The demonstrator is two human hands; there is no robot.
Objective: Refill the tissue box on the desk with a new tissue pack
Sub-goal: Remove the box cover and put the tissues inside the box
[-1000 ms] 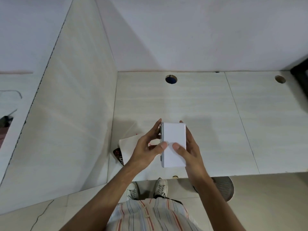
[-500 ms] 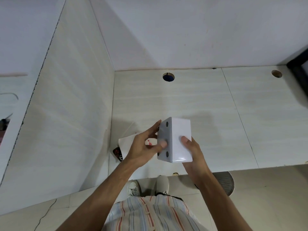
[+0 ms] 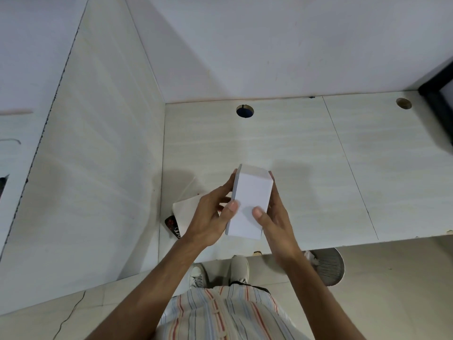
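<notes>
A plain white tissue box (image 3: 250, 200) is held above the near edge of the pale desk (image 3: 306, 155), a blank face turned toward me. My left hand (image 3: 210, 217) grips its left side with the thumb on the front face. My right hand (image 3: 274, 219) grips its right side, thumb also on the front. On the desk left of the box lies a white tissue pack (image 3: 186, 212) with a dark printed end (image 3: 172, 225), partly hidden by my left hand.
A white partition (image 3: 98, 155) walls the desk's left side, a white wall stands behind. Two cable holes (image 3: 244, 111) (image 3: 403, 103) sit at the back. A dark frame (image 3: 438, 101) is at far right. A round basket (image 3: 326, 266) stands on the floor under the desk edge.
The box has been turned in both hands: the side with dark holes faced me half a second ago, now a plain white face shows. The hands stayed in place.
</notes>
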